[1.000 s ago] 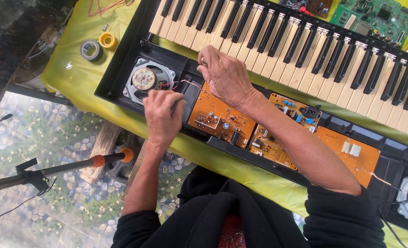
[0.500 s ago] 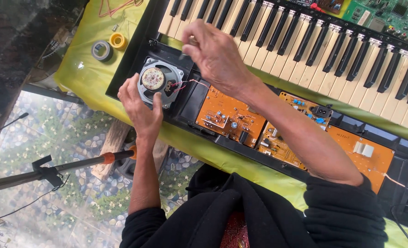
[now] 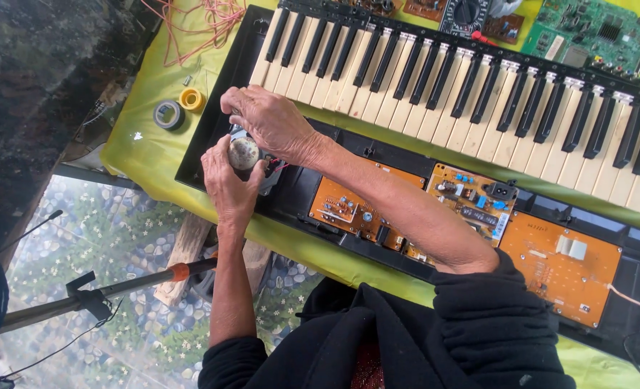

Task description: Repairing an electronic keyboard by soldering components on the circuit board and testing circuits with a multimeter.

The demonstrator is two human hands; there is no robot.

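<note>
An opened black keyboard (image 3: pixel 478 94) lies on a yellow-green cloth, its orange circuit boards (image 3: pixel 348 209) bared along the near side. At its left end sits a small round speaker (image 3: pixel 244 153) with a silver magnet and thin wires. My left hand (image 3: pixel 227 189) grips the speaker from below and has it tipped up. My right hand (image 3: pixel 269 122) reaches across and holds the speaker's top edge, fingers curled over it. Most of the speaker's frame is hidden by both hands.
A grey tape roll (image 3: pixel 168 114) and a yellow tape roll (image 3: pixel 191 99) lie left of the keyboard, with pink wires (image 3: pixel 204 18) behind. A green circuit board (image 3: pixel 601 32) rests at the back right. A stand (image 3: pixel 89 295) crosses the patterned floor below.
Both hands moved from the circuit board to the speaker at the keyboard's left end. The speaker has been tipped up out of its seat. The camera view shifted right.
</note>
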